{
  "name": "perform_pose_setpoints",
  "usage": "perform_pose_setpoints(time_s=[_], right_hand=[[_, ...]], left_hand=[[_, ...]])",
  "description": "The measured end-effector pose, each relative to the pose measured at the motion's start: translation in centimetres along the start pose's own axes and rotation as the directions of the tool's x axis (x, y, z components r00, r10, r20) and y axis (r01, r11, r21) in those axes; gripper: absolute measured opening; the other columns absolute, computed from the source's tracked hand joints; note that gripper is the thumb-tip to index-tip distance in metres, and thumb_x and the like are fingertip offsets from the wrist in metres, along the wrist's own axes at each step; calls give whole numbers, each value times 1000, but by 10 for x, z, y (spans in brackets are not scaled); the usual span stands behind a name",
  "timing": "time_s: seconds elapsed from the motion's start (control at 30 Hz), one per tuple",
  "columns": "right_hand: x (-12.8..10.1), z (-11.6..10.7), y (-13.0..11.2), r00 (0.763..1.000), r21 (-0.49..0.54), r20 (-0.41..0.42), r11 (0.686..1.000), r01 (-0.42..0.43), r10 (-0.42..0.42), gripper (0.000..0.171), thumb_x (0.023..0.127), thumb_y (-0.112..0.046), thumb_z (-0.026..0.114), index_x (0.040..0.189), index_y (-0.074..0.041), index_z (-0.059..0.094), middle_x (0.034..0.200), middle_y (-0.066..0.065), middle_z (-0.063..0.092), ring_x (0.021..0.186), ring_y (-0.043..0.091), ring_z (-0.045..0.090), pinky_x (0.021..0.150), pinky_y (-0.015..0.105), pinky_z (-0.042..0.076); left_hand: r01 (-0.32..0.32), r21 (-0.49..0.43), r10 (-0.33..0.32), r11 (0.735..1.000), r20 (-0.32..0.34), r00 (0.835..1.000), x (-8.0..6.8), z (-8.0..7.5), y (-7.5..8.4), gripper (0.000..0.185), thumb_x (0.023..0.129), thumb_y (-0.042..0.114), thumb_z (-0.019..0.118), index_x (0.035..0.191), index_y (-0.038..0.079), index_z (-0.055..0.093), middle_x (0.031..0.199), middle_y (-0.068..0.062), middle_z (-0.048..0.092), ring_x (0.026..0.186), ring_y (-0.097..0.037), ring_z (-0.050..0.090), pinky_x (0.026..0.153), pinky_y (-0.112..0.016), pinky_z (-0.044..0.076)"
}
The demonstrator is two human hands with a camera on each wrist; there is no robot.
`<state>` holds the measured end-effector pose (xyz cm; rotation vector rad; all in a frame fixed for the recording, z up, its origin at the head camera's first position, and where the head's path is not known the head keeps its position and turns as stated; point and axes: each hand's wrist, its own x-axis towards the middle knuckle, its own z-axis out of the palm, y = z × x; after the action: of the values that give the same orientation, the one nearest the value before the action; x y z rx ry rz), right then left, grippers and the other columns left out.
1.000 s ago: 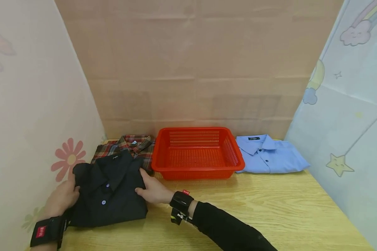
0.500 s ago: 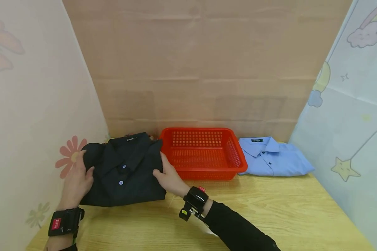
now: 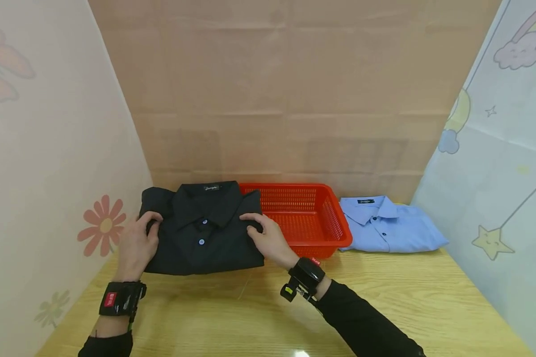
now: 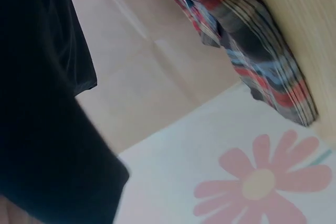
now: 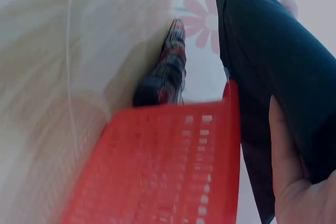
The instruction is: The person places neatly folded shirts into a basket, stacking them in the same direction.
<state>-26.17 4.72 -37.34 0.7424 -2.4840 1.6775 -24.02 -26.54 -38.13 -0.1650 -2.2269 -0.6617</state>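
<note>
A folded black shirt with a collar and pale buttons is held off the table between both hands. My left hand grips its left edge, fingers curled over the shoulder. My right hand grips its right edge, thumb underneath. The shirt's right side hides the left rim of a red mesh basket. In the right wrist view the black shirt hangs just above the basket, with my right hand under its edge. The left wrist view is mostly filled by the black shirt.
A folded plaid shirt lies on the table by the left wall, also seen as the plaid shirt; the head view hides it. A folded blue shirt lies right of the basket. The wooden table is walled on three sides.
Both hands have lifted the black shirt from the near left of the table and carried it away from me and to the right, so it now overlaps the basket's left edge.
</note>
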Motion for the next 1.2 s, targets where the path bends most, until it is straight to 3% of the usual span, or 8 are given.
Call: perform_pose_setpoints(time_s=[0.07,0.27,0.4,0.5,0.77,1.0,1.1,1.2], right_hand=[[0,-7,0,1000,-22,0,1000,-6,6,30,93,-18,50,120,-26,58,131,-3,45,97,12,51,79,31,40],[-1,-27,0,999,-101,-49,995,-19,14,33,91,-18,53,122,-26,58,128,9,49,48,23,39,46,27,34],[-4,-39,2,996,-141,-85,990,-7,-5,33,89,-24,58,121,-24,59,123,9,53,86,26,59,70,31,48],[-3,-48,4,997,-169,-76,985,15,-28,35,87,-28,60,122,-22,59,120,4,56,125,23,38,95,39,38],[-1,-71,9,997,-222,-71,975,25,-42,37,87,-23,61,124,-19,58,128,4,50,119,24,44,94,42,39],[-1,-92,15,987,-350,-121,935,60,-109,35,86,-23,64,120,-21,61,120,3,57,98,16,54,82,34,45],[1,-101,17,986,-380,-130,924,51,-108,36,85,-24,64,121,-21,61,92,3,64,65,17,50,59,29,41],[3,-111,20,988,-402,-130,916,19,-78,38,85,-27,64,123,-23,59,59,4,50,44,21,35,45,28,30]], left_hand=[[-4,-13,4,1000,-5,1000,2,4,4,13,86,3,58,97,6,66,85,-16,53,67,-30,48,57,-41,36],[-37,-37,35,999,-65,997,14,19,16,18,86,5,60,102,3,67,86,-17,56,67,-33,51,57,-44,38],[-49,-117,38,992,-102,994,19,27,27,15,84,3,61,98,4,66,86,-16,57,72,-33,53,60,-44,39],[-62,-165,41,984,-128,991,20,33,32,12,83,2,63,94,5,65,86,-14,58,76,-31,55,65,-44,41],[-93,-197,62,976,-155,986,26,48,40,18,80,8,68,98,6,69,87,-14,62,75,-30,59,66,-43,44],[-79,-147,80,986,-3,997,34,58,57,30,84,15,66,112,7,65,85,-13,60,57,-26,51,52,-36,36],[-73,-174,89,982,86,992,37,59,63,41,83,18,67,121,7,59,98,-17,60,73,-32,56,63,-42,43],[-61,-219,102,974,181,978,42,60,68,57,80,21,70,132,9,48,123,-20,51,106,-39,50,85,-51,41]])
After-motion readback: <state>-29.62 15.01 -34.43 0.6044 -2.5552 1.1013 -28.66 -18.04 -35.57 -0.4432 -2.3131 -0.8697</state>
